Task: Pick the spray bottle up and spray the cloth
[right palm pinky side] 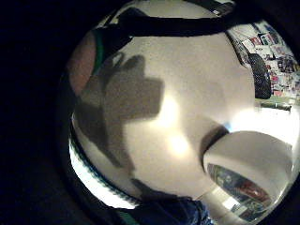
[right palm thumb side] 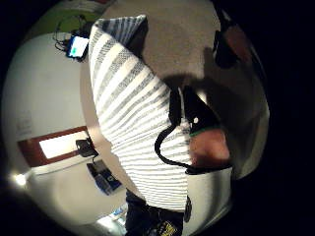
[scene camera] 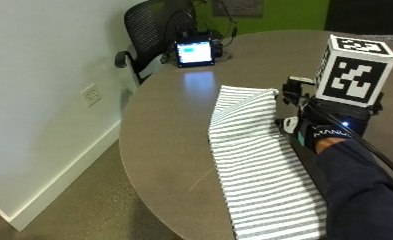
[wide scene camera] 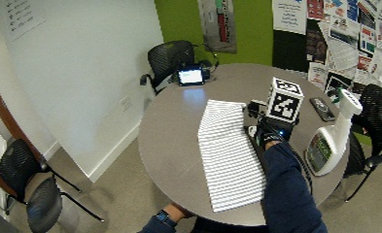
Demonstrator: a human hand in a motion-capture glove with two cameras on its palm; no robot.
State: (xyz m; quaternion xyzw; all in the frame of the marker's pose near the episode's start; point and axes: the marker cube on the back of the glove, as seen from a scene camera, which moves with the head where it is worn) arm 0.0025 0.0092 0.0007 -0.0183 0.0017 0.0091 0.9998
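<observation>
A grey-and-white striped cloth lies flat on the round grey table, with its far corner folded up. My gloved right hand hovers palm down just right of the cloth's edge, holding nothing. A white spray bottle with a coloured label stands upright to the right of the hand, apart from it. The little finger side palm view shows the bottle close by on the bare tabletop. The thumb side palm view shows the cloth beside the palm.
A small device with a lit screen and cables sits at the table's far edge. A black phone lies beyond the bottle. Black chairs stand around the table. The person's bare hand is at the near edge.
</observation>
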